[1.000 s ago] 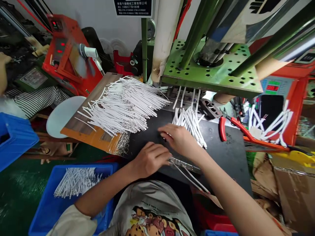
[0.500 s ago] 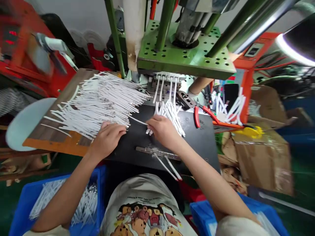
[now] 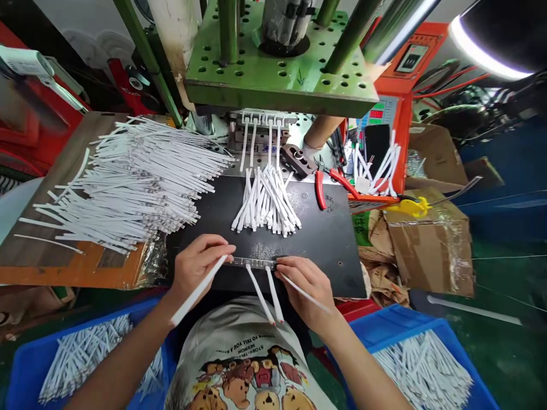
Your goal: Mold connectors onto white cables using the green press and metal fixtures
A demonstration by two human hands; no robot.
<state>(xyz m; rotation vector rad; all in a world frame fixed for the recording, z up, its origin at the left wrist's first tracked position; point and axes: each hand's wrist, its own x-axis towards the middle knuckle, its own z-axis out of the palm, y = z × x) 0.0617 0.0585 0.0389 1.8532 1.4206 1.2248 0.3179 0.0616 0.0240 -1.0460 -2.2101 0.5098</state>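
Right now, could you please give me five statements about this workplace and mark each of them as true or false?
1. The left hand and the right hand are both at the metal bar. True.
2. Between the hands, three pieces extend from the bar. False: two white strips do.
3. The pliers lie right of the small strip bundle. True.
4. No light shines at upper right. False: a lamp glows there.
5. The left blue bin contains many similar strips. True.
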